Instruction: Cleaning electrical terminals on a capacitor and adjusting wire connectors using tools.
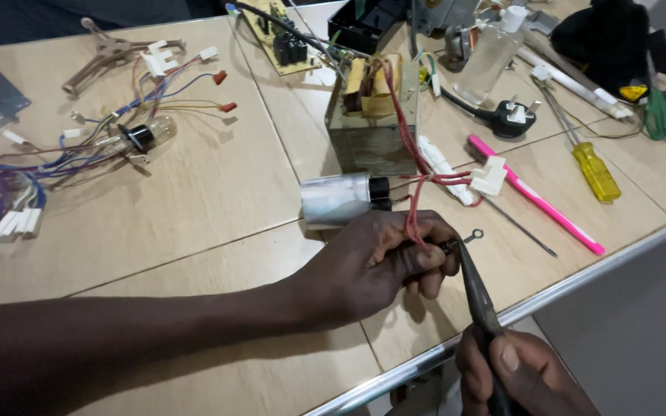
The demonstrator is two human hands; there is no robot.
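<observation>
Right hand (519,375), nearest cam, clenched on dark pliers (478,289); long axis runs up-left, tips by the left grip. Left hand (379,262) pinches red wires (414,219) w/ ring terminal (475,235) just right of fingers. Silver capacitor (337,199) just above. Tan wood-look counter (210,192), metal edge, cluttered w/ parts.

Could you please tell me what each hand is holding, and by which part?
The left hand pinches thin red wires near their ring-terminal end; the right hand grips dark needle-nose pliers by the handles.
</observation>
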